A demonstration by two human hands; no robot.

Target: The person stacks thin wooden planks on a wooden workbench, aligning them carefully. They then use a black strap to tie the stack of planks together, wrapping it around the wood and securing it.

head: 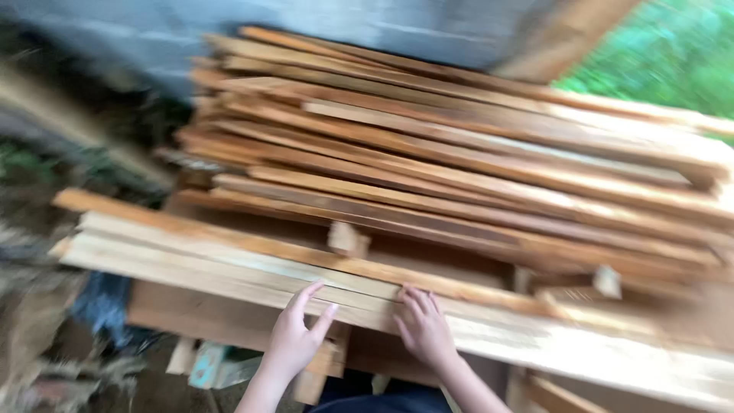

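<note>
A blurred stack of long wooden planks point(459, 160) fills the view, lying roughly left to right. At the near edge lie paler planks point(229, 260). My left hand point(294, 336) rests with its fingers spread against the front edge of those pale planks. My right hand point(424, 329) is just to its right, fingers also pressed on the same plank edge. Whether either hand actually grips a plank is unclear in the blur. A small wooden block point(348, 239) sits on the planks behind my hands.
A grey wall point(382, 23) stands behind the stack and green foliage point(673, 53) shows at the upper right. Dark debris and a blue object point(103, 302) lie at the lower left. Wooden scraps point(206, 363) sit under the stack.
</note>
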